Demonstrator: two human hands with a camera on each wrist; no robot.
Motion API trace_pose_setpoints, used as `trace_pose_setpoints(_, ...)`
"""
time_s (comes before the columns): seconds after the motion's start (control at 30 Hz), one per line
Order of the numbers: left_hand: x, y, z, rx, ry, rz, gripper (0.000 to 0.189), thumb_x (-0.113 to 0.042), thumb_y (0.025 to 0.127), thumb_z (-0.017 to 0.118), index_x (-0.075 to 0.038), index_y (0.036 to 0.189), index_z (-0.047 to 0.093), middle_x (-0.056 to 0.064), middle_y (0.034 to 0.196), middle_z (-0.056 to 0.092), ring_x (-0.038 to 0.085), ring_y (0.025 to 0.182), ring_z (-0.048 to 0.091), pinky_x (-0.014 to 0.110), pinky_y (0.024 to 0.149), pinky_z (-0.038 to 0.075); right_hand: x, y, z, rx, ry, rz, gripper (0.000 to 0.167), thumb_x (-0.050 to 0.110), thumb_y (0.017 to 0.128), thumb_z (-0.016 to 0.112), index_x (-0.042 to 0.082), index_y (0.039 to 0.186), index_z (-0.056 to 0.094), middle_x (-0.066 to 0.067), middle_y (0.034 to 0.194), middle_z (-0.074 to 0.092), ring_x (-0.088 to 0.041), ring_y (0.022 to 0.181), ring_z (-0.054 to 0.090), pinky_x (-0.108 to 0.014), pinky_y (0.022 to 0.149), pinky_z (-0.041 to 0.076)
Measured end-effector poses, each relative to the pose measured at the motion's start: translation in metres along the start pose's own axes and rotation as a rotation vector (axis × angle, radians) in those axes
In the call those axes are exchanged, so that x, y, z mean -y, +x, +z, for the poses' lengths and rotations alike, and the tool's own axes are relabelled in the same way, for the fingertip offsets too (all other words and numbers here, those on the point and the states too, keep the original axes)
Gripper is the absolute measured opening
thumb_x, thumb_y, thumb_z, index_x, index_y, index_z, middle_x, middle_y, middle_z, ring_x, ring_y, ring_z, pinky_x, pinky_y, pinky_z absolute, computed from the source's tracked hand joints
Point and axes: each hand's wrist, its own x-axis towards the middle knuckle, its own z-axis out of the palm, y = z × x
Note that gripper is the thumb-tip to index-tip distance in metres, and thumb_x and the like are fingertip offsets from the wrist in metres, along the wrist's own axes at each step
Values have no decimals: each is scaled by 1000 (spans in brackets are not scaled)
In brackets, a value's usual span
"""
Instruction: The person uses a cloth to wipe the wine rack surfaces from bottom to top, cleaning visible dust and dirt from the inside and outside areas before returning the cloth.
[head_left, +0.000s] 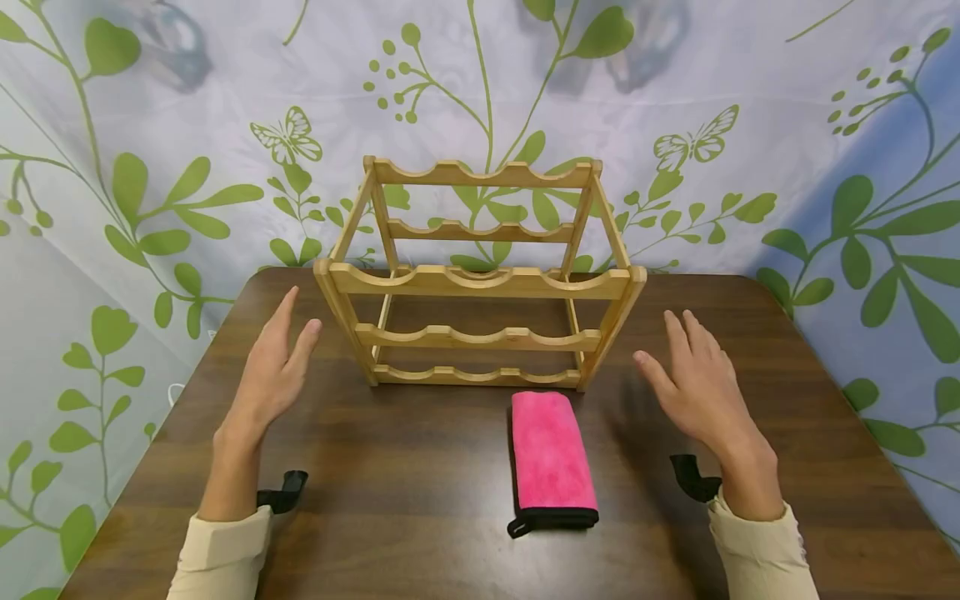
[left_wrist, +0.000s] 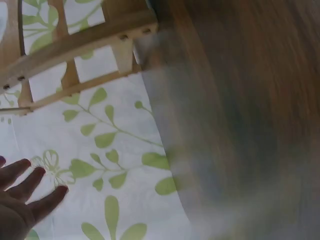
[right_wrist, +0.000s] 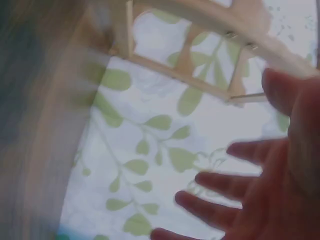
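A light wooden rack [head_left: 480, 282] with scalloped rails stands on the brown table, between my two hands and touching neither. My left hand [head_left: 272, 367] is raised to the left of it, fingers straight and thumb apart, holding nothing. To the right of the rack my right hand [head_left: 693, 383] hovers with its fingers extended and spread from the thumb, also holding nothing. A folded pink cloth [head_left: 555, 454] with a black edge and a small loop lies in front of the rack's right half. In the right wrist view the fingers [right_wrist: 215, 207] are spread apart.
The dark wooden table [head_left: 420, 475] reaches back to a white curtain [head_left: 465, 92] printed with green leaves and butterflies. Black wrist mounts [head_left: 285, 492] show beside both cuffs. A thin white loop [head_left: 174, 392] sits by the table's left edge.
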Motion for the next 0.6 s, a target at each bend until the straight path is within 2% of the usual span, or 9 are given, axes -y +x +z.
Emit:
trace_pose_setpoints(0.1,-6,0,4,-6,-126,-4,61,-28,108,43,-9,159,14,18,158,27,40,142,28,61,110,26,10,-2,-4,-83,46,21,71,39,104,48,-7,152,20,-38,147,24,-58,129,30,-73,97,27)
trace_pose_setpoints(0.17,-10,0,7,-8,-194,3,61,-25,108,43,-11,159,13,16,157,30,38,140,34,56,109,31,19,-6,-8,-126,51,51,67,38,104,50,-9,147,28,-37,139,32,-56,117,41,-70,88,36)
trace_pose_setpoints(0.27,-14,0,11,-17,-248,2,60,-23,108,43,-12,159,14,15,154,34,35,137,39,37,108,39,32,-12,-11,-149,28,73,59,37,103,53,-11,134,41,-33,125,42,-48,96,51,-63,73,43)
trace_pose_setpoints(0.33,-16,1,14,-36,-267,1,59,-23,108,44,-11,158,16,15,153,37,34,135,42,24,102,42,42,-15,-10,-140,11,59,54,38,102,54,-10,125,47,-29,117,48,-43,88,55,-59,68,45)
trace_pose_setpoints(0.4,-17,1,17,-62,-279,-1,58,-21,107,44,-10,158,19,15,151,40,33,132,46,16,96,42,50,-18,-7,-102,-1,25,51,40,101,55,-7,121,50,-25,113,54,-38,84,58,-56,66,47)
trace_pose_setpoints(0.47,-18,1,19,-86,-286,-7,56,-21,107,45,-10,157,22,15,149,42,32,130,48,15,95,43,58,-18,0,-26,-7,-15,52,44,101,53,-4,122,51,-23,115,58,-36,85,61,-56,66,50)
trace_pose_setpoints(0.53,-19,1,21,-92,-287,-20,56,-21,107,45,-10,157,23,14,149,43,32,129,49,19,95,44,65,-18,7,78,-19,-48,58,51,101,50,-1,127,51,-20,118,60,-34,88,63,-55,68,52)
trace_pose_setpoints(0.6,-20,0,22,-86,-290,-32,56,-22,107,45,-10,157,23,14,149,42,31,130,48,30,99,45,70,-18,16,200,-28,-69,64,56,100,46,2,133,48,-20,122,59,-34,92,64,-55,70,53)
